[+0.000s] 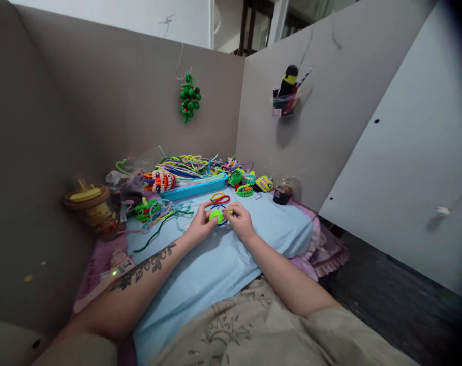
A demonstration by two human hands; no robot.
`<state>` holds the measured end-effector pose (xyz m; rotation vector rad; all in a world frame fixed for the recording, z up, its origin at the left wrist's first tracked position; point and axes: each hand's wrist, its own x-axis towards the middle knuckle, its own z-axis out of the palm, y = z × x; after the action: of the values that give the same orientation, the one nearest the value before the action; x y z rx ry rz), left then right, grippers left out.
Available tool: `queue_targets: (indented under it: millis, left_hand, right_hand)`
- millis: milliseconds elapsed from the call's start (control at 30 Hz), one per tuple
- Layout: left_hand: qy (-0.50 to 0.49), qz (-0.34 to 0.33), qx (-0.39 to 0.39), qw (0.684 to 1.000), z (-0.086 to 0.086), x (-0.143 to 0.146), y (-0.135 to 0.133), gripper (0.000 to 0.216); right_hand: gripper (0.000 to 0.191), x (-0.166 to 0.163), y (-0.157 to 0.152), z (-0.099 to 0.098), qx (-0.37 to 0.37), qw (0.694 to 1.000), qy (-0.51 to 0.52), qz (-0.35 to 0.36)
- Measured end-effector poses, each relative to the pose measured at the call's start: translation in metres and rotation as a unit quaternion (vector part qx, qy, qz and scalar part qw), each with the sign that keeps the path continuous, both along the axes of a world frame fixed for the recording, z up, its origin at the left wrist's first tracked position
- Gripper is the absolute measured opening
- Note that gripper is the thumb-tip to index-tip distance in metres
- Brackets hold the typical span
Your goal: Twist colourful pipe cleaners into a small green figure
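Observation:
Between my two hands is a small bright green pipe cleaner piece point(216, 216) with a dark blue loop around or behind it. My left hand point(202, 223) is closed on the green piece, thumb on its front. The fingertips of my right hand point(241, 219) are pinched at its right side, on what looks like a green strand end. Just beyond my fingers lie red and yellow pipe cleaner loops point(220, 199). How the green piece joins the blue loop is too small to make out.
A blue tray point(194, 187) of pipe cleaners stands at the back, with finished colourful pieces point(244, 190) beside it. Loose strands point(158, 235) lie at left. A lidded cup point(91, 206) and a dark cup point(282, 194) flank the light blue cloth point(200, 274). Partition walls enclose the table.

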<state>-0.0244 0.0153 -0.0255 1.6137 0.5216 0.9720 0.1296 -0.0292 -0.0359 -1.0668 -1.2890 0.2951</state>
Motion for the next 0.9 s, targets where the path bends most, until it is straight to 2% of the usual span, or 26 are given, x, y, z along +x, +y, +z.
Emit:
queue_targets:
  millis: [133,300,367,467,533,633,700,800,900]
  left_hand:
    - [0.014,-0.023,0.033,0.999,-0.002,-0.002,0.0,0.056]
    - [0.034,-0.023,0.061,0.997,-0.003,-0.003,0.001,0.056]
    - [0.034,0.026,0.079,0.996,-0.002,-0.002,0.001,0.054]
    - [0.034,0.16,0.093,0.982,0.0,-0.002,0.003,0.049]
    - [0.047,0.194,0.076,0.977,0.001,-0.001,0.004,0.046]
    - [0.044,0.13,0.007,0.991,0.003,0.001,0.001,0.055]
    - [0.015,0.077,-0.029,0.996,0.005,0.003,-0.004,0.067]
    - [-0.006,0.035,-0.036,0.999,0.008,0.005,-0.012,0.077]
    - [0.004,0.034,-0.025,0.999,0.01,0.005,-0.015,0.075]
  right_hand:
    - [0.01,0.002,0.002,-0.002,-0.023,1.0,0.002,0.012]
    - [0.015,0.006,0.009,-0.009,-0.049,0.995,-0.076,0.053]
    - [0.016,0.007,0.011,-0.011,-0.049,0.994,-0.086,0.045]
    - [0.019,0.008,0.012,-0.012,-0.037,0.999,-0.04,0.002]
    - [0.021,0.009,0.012,-0.01,-0.029,0.999,0.011,-0.037]
    - [0.023,0.01,0.013,-0.009,-0.03,0.996,0.051,-0.07]
    - [0.023,0.009,0.012,-0.01,-0.028,0.997,0.039,-0.058]
    - [0.021,0.006,0.012,-0.012,-0.022,1.0,-0.019,-0.002]
    - [0.021,0.004,0.012,-0.014,-0.022,0.998,-0.057,0.028]
